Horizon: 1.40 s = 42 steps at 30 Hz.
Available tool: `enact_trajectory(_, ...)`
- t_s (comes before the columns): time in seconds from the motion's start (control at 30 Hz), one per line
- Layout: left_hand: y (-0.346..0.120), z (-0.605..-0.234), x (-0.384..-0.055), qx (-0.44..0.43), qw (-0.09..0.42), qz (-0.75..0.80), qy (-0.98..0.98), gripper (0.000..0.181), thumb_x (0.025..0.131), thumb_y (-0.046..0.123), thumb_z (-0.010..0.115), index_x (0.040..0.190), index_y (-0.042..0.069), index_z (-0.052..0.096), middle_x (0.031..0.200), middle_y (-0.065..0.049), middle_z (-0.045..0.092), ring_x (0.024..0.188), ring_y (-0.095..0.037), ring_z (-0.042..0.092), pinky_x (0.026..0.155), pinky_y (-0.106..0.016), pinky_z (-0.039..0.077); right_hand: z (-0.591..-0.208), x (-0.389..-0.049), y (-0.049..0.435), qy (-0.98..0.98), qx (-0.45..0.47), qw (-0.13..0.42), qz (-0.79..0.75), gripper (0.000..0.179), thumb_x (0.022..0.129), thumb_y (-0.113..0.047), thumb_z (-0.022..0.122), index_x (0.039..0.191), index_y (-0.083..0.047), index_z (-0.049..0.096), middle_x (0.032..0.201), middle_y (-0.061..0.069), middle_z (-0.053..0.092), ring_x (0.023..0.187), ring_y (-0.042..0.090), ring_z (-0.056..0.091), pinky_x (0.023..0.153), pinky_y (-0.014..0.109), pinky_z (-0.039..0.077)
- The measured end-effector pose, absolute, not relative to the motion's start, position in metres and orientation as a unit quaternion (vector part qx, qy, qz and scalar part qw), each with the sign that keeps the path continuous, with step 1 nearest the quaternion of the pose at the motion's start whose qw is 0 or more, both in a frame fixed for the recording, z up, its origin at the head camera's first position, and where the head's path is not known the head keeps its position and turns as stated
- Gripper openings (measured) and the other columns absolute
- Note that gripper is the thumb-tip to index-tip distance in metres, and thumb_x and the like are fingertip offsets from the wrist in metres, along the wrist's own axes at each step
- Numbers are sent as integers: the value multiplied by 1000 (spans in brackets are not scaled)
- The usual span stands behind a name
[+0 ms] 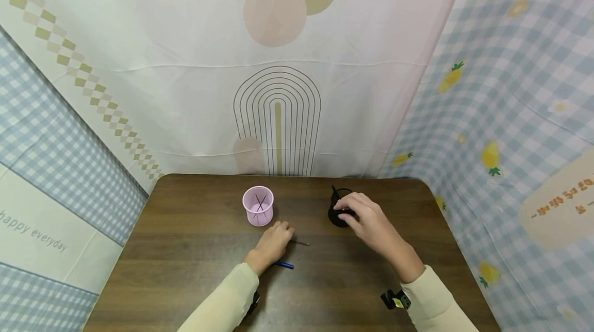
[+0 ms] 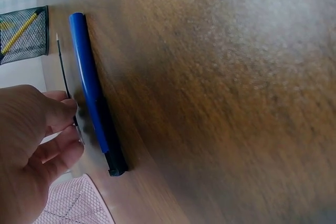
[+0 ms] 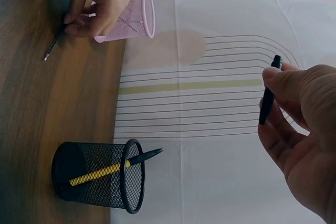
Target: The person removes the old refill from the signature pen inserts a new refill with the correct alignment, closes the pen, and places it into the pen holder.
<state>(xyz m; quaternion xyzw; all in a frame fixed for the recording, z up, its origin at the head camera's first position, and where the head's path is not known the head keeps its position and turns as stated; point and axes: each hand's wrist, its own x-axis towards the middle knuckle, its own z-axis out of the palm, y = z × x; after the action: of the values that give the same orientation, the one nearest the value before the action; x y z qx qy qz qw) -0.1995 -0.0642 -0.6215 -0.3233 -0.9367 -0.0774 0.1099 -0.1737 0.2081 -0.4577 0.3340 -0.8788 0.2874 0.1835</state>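
Observation:
My left hand [image 1: 273, 243] pinches a thin dark pen refill [image 2: 64, 74] between thumb and fingers, low over the table. Just beside it lies a blue pen [image 2: 89, 72] with a dark end. Close by stands a pink mesh cup [image 1: 258, 213] with thin dark sticks crossed inside. My right hand [image 1: 371, 222] holds a short, slim black pen-like piece [image 3: 268, 95] between thumb and fingertips, above the black mesh cup [image 3: 86, 150]. One yellow pen [image 3: 100, 173] with a black end leans in that cup, its end sticking out past the rim.
The brown wooden table [image 1: 185, 249] has rounded far corners. A white printed cloth [image 1: 195, 115] hangs right behind its back edge, and blue checked cloth [image 1: 533, 64] lines the right side. The cups stand apart near the back edge.

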Motion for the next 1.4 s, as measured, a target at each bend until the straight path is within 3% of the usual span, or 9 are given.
enact_trajectory(0.33, -68, -622, -201, -326, 97, -80, -937, 26, 72, -6, 77, 91, 10, 72, 88, -5, 64, 79, -25, 62, 71, -37, 54, -464, -173, 208, -872, 329, 177, 315, 28, 83, 3, 81, 106, -7, 70, 106, 0, 69, 89, 11, 66, 71, 28, 58)
enact_trajectory(0.7, -72, -621, -201, -324, 96, -83, -937, 23, 74, -6, 74, 90, 10, 71, 88, -5, 63, 79, -25, 61, 69, -38, 53, -465, -173, 209, -866, 332, 181, 327, 28, 82, 4, 82, 103, -8, 69, 104, 0, 68, 86, 9, 64, 70, 31, 58)
enact_trajectory(0.97, -78, -618, -200, -335, 137, -101, -927, 13, 80, 3, 76, 87, 9, 68, 85, -5, 61, 76, -25, 59, 70, -39, 51, -466, -172, 211, -866, 332, 179, 328, 25, 83, 3, 81, 102, -7, 69, 103, -1, 68, 85, 9, 64, 70, 26, 56)
enact_trajectory(1.4, -89, -605, -199, -334, 195, -138, -912, 19, 82, 9, 81, 87, 9, 62, 83, -5, 55, 77, -25, 58, 70, -39, 50, -466, -172, 215, -871, 329, 172, 323, 26, 83, 1, 82, 104, -10, 71, 105, -3, 69, 86, 8, 64, 70, 28, 57)
